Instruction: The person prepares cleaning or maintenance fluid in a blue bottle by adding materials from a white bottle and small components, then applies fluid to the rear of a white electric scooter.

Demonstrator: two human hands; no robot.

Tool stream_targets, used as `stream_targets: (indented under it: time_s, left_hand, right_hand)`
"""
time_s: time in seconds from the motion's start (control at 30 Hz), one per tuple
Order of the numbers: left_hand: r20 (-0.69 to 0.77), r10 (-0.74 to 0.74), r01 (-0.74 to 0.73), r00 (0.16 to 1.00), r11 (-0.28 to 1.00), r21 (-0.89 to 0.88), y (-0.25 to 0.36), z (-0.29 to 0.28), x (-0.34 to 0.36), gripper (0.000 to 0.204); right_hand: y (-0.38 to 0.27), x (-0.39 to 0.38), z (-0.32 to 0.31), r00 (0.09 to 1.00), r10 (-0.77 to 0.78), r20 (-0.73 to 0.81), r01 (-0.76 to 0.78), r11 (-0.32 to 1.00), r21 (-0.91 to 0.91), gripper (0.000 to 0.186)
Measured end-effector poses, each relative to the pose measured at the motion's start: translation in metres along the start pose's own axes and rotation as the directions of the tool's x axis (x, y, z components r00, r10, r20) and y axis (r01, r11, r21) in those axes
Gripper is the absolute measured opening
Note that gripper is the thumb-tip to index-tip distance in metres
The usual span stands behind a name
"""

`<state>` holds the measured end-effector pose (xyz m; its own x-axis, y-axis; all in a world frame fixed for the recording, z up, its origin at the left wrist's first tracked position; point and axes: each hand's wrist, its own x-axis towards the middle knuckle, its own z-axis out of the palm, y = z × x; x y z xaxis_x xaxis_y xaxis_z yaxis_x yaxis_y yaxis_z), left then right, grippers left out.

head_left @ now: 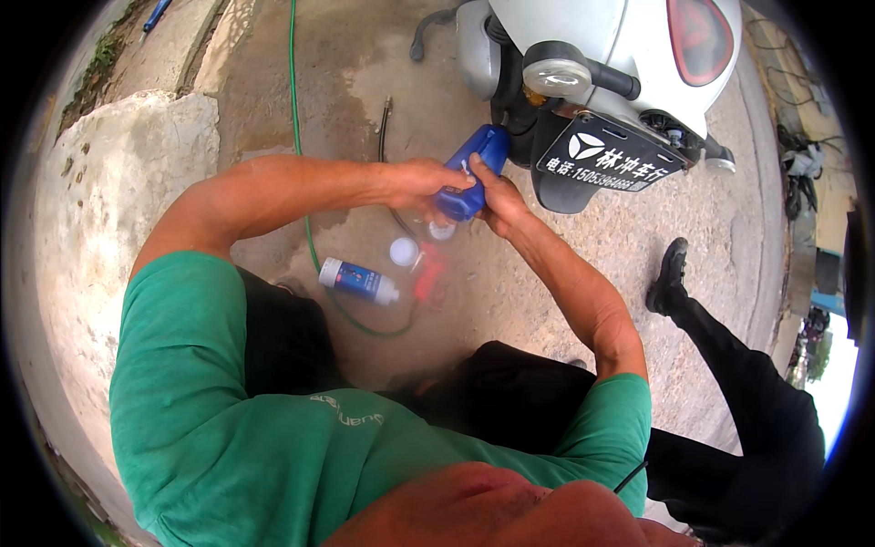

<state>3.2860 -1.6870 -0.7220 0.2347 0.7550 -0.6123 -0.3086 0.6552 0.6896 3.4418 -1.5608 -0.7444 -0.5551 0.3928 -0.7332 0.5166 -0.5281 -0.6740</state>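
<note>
In front of me I hold a blue plastic bottle (490,146), tilted, close by the rear of a scooter. My left hand (437,185) grips its near left side. On the other side my right hand (497,193) is closed around it, thumb along the top. Below the hands, two round white lids or cups (404,252) rest on the ground. A white and blue bottle (360,280) lies on its side nearer to me. Beside it is a blurred red object (429,276) whose kind I cannot make out.
The white scooter (602,55), with its black plate (606,155), stands ahead on the right. A green hose (295,100) runs along the left and curls under the bottles. A short black hose (384,123) lies nearby. Another person's black-clad leg (720,351) extends at the right.
</note>
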Motion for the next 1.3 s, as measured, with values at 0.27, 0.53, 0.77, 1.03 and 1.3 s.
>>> stream_targets:
  time_s: [0.27,0.53,0.77,1.03,1.3]
  left_hand:
    - [-0.050,-0.069,0.074,0.996,0.992,0.105,0.011,0.004,-0.013,0.065]
    - [-0.243,-0.074,0.138,0.967,0.956,0.257,0.017,0.013,-0.025,0.080]
    - [-0.128,0.004,0.011,0.992,0.993,0.116,0.000,0.001,-0.005,0.050]
    - [-0.151,0.055,-0.038,0.987,0.993,0.111,0.004,0.007,0.000,0.045]
    - [-0.081,-0.056,0.055,0.995,0.998,-0.011,0.013,0.007,-0.017,0.062]
  right_hand:
    - [-0.006,-0.012,0.000,0.995,0.090,0.053,-0.086,0.994,-0.064,0.056]
    - [-0.003,-0.024,0.008,0.987,0.122,0.109,-0.112,0.989,-0.096,0.062]
    - [0.008,-0.011,-0.004,0.996,-0.089,0.018,0.091,0.984,-0.155,0.060]
    - [0.008,-0.005,-0.001,0.990,-0.131,-0.057,0.118,0.974,-0.191,0.060]
    - [-0.014,-0.010,0.001,0.995,0.062,0.084,-0.069,0.994,0.090,0.078]
